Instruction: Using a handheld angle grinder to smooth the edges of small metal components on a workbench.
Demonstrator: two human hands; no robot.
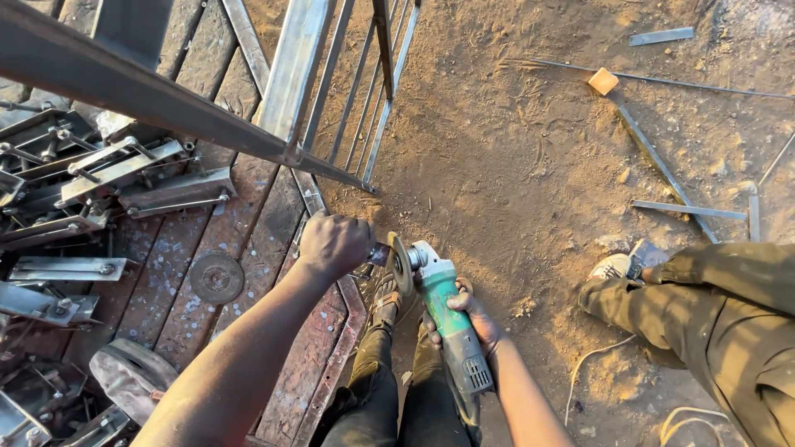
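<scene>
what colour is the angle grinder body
Green, with a grey rear end; the angle grinder shows in the head view.

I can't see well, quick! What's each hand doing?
Left hand: closed in a fist by the grinder's disc; what it grips is hidden.
Right hand: closed around the green angle grinder.

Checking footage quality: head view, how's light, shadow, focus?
Head view: warm low sun on the dirt ground; metal frame and parts at left in shade; green angle grinder and both hands, left and right, sharp; wide-angle bending at edges.
</scene>
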